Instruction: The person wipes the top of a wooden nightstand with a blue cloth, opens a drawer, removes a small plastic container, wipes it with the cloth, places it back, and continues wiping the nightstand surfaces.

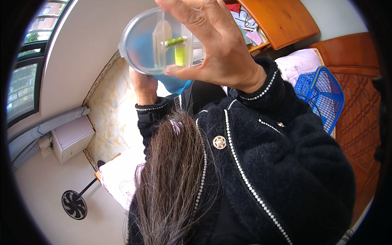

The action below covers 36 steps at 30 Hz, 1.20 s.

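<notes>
Head view shows me the room first: pale floor, a wooden desk, a blue basket, a standing fan. The right hand is spread over a clear round container, fingertips gripping its rim, raised close to the camera. The left hand sits beneath it, seemingly curled around something blue, though I cannot tell its grip. Inside, a green thread spool rests on a divider; a tilt could spill it.

Fuzzy black jacket with pearl-bead trim, a round brooch, long hair.
</notes>
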Available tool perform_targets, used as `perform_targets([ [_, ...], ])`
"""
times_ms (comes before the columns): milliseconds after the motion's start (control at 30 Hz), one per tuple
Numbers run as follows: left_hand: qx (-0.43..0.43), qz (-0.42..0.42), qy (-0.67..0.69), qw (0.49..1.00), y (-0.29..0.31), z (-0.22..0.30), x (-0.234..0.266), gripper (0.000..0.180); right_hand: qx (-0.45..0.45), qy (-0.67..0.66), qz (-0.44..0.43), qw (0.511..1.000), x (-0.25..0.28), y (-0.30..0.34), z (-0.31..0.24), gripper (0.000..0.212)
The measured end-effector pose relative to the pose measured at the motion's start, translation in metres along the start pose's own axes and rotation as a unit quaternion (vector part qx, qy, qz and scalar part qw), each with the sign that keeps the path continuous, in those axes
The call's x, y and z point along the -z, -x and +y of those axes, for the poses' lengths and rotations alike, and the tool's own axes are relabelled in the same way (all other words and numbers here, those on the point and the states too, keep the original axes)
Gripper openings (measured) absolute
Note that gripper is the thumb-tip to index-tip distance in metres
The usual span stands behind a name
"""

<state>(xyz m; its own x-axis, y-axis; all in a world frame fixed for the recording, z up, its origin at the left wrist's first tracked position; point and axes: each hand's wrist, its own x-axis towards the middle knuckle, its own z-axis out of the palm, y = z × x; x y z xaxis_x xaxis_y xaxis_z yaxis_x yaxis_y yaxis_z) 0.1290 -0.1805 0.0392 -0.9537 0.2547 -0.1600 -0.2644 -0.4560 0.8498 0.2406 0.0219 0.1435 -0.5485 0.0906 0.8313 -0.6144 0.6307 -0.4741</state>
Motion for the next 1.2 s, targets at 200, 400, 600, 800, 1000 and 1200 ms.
perform_targets([
  [200,-0.087,0.032,-0.024,0.995,-0.005,0.023,-0.022,0.046,-0.111,0.048,-0.081,0.989,0.006,0.008,0.004,0.094],
  [400,-0.266,-0.024,-0.161,0.95,0.016,0.041,-0.049,0.041,-0.127,0.179,-0.059,0.974,-0.019,0.033,0.041,0.103],
  [600,-0.467,-0.185,-0.582,0.64,0.031,-0.002,-0.091,0.042,-0.129,0.178,-0.078,0.972,-0.028,0.05,0.061,0.093],
  [800,-0.3,-0.094,-0.491,0.813,-0.004,-0.004,-0.093,0.034,-0.141,0.18,-0.069,0.971,-0.03,0.053,0.051,0.082],
  [1000,-0.416,-0.213,-0.577,0.67,0.031,-0.024,-0.101,0.041,-0.186,0.198,-0.069,0.96,-0.025,0.058,0.064,0.07],
  [1200,-0.463,-0.207,-0.527,0.682,-0.001,-0.021,-0.095,0.033,-0.182,0.161,-0.1,0.965,-0.025,0.06,0.061,0.076],
])
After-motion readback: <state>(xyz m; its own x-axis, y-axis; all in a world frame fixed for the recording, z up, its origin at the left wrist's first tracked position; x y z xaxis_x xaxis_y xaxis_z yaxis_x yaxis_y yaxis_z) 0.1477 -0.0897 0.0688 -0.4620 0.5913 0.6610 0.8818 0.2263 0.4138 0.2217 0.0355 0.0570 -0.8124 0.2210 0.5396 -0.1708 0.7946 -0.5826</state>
